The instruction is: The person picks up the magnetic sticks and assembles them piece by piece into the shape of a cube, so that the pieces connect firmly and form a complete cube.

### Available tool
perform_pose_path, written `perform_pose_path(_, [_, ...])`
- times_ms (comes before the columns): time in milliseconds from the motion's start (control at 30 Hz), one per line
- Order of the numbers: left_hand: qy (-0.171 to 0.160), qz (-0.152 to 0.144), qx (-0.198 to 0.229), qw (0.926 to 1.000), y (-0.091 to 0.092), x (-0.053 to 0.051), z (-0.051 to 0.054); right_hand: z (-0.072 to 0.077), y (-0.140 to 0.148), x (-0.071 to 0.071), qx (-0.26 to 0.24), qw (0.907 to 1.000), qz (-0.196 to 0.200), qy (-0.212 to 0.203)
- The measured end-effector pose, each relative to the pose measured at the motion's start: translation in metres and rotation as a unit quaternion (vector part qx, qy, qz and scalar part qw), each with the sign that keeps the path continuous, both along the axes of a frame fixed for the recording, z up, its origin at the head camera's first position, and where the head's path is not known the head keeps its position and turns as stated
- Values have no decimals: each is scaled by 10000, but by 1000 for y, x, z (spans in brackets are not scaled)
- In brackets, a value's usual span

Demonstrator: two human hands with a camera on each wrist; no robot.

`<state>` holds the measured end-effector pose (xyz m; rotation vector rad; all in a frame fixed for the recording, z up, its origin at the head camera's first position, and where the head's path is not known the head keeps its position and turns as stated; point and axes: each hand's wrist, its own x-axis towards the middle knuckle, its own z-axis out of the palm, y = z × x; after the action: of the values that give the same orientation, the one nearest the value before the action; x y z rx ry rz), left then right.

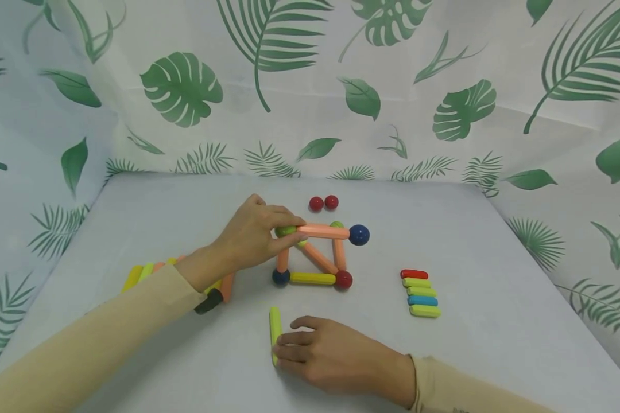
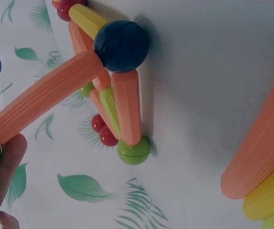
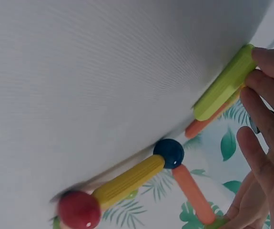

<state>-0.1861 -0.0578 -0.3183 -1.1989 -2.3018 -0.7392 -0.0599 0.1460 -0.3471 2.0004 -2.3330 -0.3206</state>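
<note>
several sticks (image 1: 134, 278) lie at far left, crossed by the left forearm, so their number cannot be told; a dark piece (image 1: 209, 301) beside them is hard to make out. the left hand (image 1: 255, 232) pinches a green ball (image 1: 283, 231) at a corner of the ball-and-stick frame (image 1: 319, 257), its fingers partly hiding the joint. nearer than the frame is a lime stick (image 1: 275, 321). behind the frame sit two red balls (image 1: 316, 203). the right hand (image 1: 336, 355) pinches the lime stick's near end, partly covering it; whether it is lifted is unclear. far right, five short sticks (image 1: 422, 291) form a row.
</note>
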Motion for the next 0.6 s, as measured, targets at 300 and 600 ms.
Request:
perform_pose_path(300, [-1,101,-75,9999,-1,0,0,-3,29,0,-618,9980,-122,71])
perform_pose_path(600, [-37,89,-18,10000,-1,-1,-1,-10,22,-9,-509,9979,-223,344])
